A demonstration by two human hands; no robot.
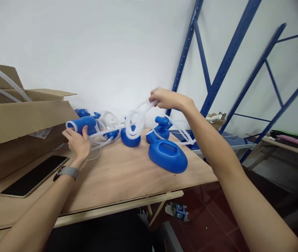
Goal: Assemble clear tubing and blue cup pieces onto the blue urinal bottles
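On the left, my left hand (77,140) is wrapped round a blue cylindrical piece (84,123) with a pale open end. A white tube runs from this piece to the right. My right hand (156,98) is raised near the middle, its fingers closed on a looped white tube (136,122) that hangs below it. Behind the hanging loops sits a blue rounded container (130,140). Further right, a blue bottle with a handle (168,155) lies on the wooden table (112,178). Behind it stands another blue container (162,131) with white tubing around it.
An open cardboard box (20,115) takes up the table's left side, with white tubes over it. A black phone (35,176) lies in front. Blue metal racks (222,70) rise at the right. A small blue box (179,211) is on the floor.
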